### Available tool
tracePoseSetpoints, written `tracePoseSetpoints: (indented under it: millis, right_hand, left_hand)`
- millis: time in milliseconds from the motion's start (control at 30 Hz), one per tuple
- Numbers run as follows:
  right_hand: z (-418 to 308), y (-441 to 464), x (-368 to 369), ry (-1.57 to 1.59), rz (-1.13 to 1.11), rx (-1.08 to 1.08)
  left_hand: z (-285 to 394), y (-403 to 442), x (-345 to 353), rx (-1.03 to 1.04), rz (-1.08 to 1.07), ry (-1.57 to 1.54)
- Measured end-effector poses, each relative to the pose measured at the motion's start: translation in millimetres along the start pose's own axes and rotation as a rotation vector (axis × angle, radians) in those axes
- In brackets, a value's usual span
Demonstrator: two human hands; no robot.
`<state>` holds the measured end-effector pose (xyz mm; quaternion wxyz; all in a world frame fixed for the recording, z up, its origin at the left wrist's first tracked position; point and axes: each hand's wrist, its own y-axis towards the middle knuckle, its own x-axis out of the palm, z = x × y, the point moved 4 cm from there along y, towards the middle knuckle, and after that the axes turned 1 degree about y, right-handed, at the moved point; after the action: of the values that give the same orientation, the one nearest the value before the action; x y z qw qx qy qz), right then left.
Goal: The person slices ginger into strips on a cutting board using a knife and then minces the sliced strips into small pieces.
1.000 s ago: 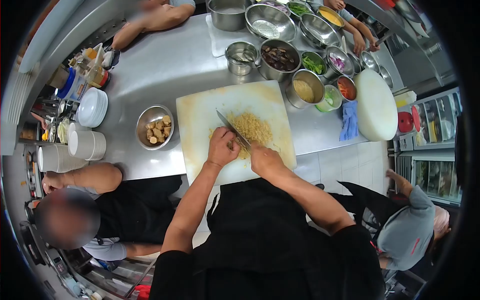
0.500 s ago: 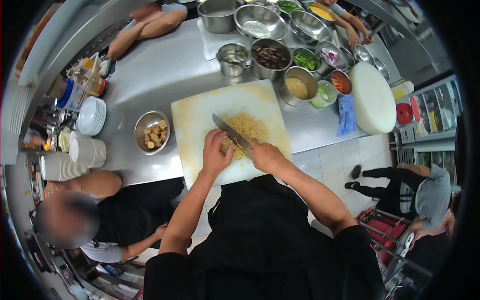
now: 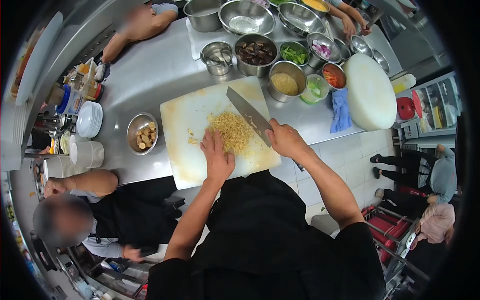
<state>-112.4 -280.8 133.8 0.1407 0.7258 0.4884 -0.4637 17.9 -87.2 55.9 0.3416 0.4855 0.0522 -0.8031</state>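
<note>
My right hand (image 3: pixel 287 141) is closed around the handle of a wide-bladed knife (image 3: pixel 248 111), whose blade lies along the right side of a chopped yellowish heap (image 3: pixel 231 131). The fingers of my left hand (image 3: pixel 217 157) are spread and rest at the left lower edge of that heap, with nothing held. Under both is a white cutting board (image 3: pixel 182 135) with yellowish stains. To its left stands a steel bowl (image 3: pixel 132 136) with light brown chunks (image 3: pixel 146 136).
Steel pots with mushrooms (image 3: pixel 255 52) and a yellow paste (image 3: pixel 285 83) stand behind the board. A blue cloth (image 3: pixel 340 111) and a round white block (image 3: pixel 370 92) are on the right. A co-worker (image 3: pixel 130 205) stands at the left; plates (image 3: pixel 90 119) are stacked there.
The knife has moved right, off the middle of the heap. My left fingers have spread and no longer touch the blade. The view has shifted, and the left co-worker's lower hand has moved.
</note>
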Motion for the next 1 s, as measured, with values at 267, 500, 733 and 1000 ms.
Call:
tracePoseSetpoints:
  millis: [267, 500, 733, 1000]
  right_hand:
    - [28, 11, 6, 0.135, -0.026, -0.011]
    - [34, 10, 18, 0.181, -0.034, 0.022]
    - [-18, 16, 38, 0.977, -0.093, 0.2]
    - [-43, -11, 25, 0.861, -0.208, 0.292]
  left_hand:
    - [87, 9, 41, 0.337, -0.177, 0.018]
    - [16, -4, 4, 0.317, 0.01, 0.194]
    - [62, 1, -26, 0.176, -0.083, -0.005]
    - [34, -15, -32, 0.048, -0.036, 0.022]
